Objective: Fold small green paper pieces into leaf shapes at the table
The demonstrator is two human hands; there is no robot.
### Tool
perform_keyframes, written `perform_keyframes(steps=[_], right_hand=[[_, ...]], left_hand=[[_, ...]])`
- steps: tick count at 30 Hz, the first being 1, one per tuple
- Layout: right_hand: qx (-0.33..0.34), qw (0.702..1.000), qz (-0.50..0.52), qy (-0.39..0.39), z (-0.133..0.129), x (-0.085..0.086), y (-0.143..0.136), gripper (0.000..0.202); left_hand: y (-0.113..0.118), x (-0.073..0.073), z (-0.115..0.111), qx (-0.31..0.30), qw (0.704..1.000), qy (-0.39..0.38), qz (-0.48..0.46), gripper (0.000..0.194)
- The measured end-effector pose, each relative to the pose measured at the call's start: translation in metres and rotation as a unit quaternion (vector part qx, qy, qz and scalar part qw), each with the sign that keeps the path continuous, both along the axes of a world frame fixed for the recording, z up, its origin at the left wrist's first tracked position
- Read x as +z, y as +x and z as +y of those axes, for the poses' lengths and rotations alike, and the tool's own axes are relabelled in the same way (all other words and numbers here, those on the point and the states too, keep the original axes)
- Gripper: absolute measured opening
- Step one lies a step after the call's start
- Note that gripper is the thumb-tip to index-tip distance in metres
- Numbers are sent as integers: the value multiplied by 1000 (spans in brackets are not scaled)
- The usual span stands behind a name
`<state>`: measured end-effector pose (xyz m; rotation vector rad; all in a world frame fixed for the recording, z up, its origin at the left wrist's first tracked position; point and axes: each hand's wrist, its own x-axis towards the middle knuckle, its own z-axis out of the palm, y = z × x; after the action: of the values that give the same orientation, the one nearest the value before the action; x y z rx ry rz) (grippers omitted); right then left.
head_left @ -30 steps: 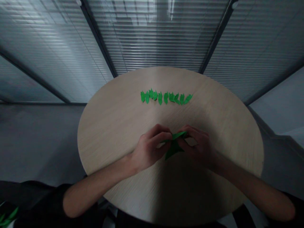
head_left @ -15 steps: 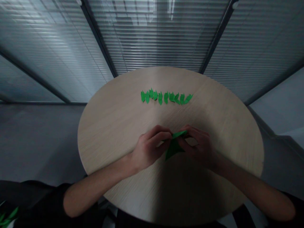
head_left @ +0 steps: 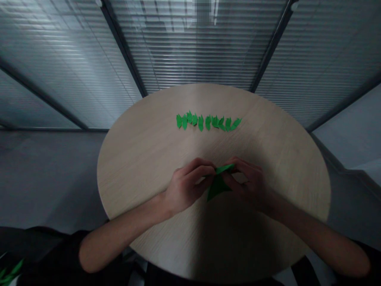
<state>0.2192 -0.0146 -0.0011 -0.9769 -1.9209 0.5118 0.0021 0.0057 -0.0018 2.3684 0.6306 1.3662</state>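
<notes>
Pinching green paper [head_left: 219, 187], fingers [head_left: 210, 168] of both hands clamped on it, above round table [head_left: 143, 151].

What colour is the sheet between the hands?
The sheet is green, showing best in the head view.

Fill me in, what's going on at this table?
A person's left hand and right hand are holding a creased green sheet, probably paper, between their fingers. It is partly folded. Beyond them, small green leaf-shaped pieces lie in a row on the round wooden table.
</notes>
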Motion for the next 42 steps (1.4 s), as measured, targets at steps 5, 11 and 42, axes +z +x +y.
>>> perform_keyframes(steps=[5,11,42], right_hand=[[-7,1000,1,2,0,-1,0,6],[-3,1000,1,-7,0,-2,1,5],[-12,1000,-9,-22,-1,0,1,10]], left_hand=[[0,2,0,5,1000,-1,4,15],[-1,1,-1,10,1000,0,-3,15],[-1,3,-2,26,1000,9,-12,12]])
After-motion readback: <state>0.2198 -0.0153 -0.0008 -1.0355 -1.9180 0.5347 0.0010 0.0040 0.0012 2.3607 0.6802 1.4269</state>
